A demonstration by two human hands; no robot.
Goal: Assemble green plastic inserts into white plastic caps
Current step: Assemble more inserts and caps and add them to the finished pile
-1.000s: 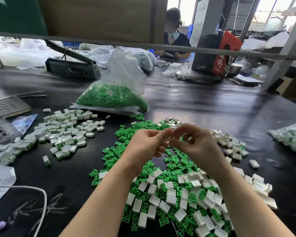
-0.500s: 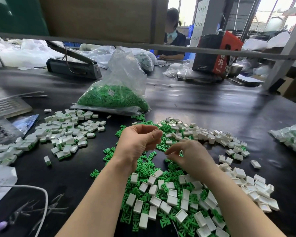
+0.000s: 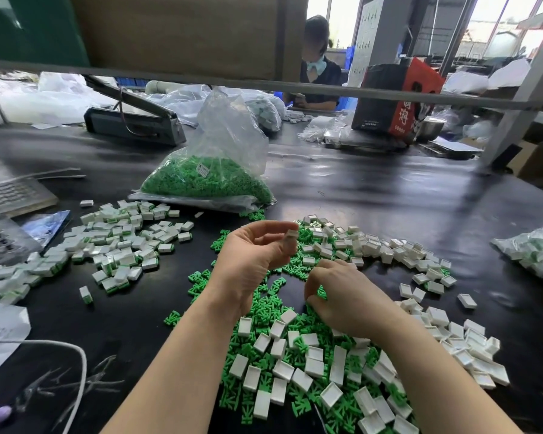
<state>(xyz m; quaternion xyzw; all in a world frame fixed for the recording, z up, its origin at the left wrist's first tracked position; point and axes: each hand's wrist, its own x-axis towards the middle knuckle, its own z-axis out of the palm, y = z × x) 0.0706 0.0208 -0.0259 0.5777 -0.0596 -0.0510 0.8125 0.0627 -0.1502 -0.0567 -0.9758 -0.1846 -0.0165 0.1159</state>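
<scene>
- Pinching a white cap (image 3: 291, 235) between thumb and fingertips, left hand (image 3: 254, 261) is raised above the black table (image 3: 389, 195); other fingers curled.
- Right hand (image 3: 345, 296) is low on the mixed pile, thumb and forefinger closed on a green insert (image 3: 322, 292) at the pile's surface.
- Mixed pile of loose green inserts (image 3: 264, 380) and empty white caps (image 3: 314, 364) lies under and in front of both forearms.
- More empty caps (image 3: 373, 245) spread in an arc from beyond the hands round to the right.
- Finished pieces (image 3: 119, 245), white with green showing, are heaped well to the left, apart from the mixed pile.
- Clear bag of green inserts (image 3: 207, 180) sits beyond the hands, top open and standing up.
- Second clear bag of parts (image 3: 536, 252) is at the right edge.
- Heat sealer (image 3: 132, 123) is at back left, red-and-black box (image 3: 395, 98) back right.
- Another person (image 3: 318, 76) sits across the table.
- White cable (image 3: 76, 364) loops at lower left.
</scene>
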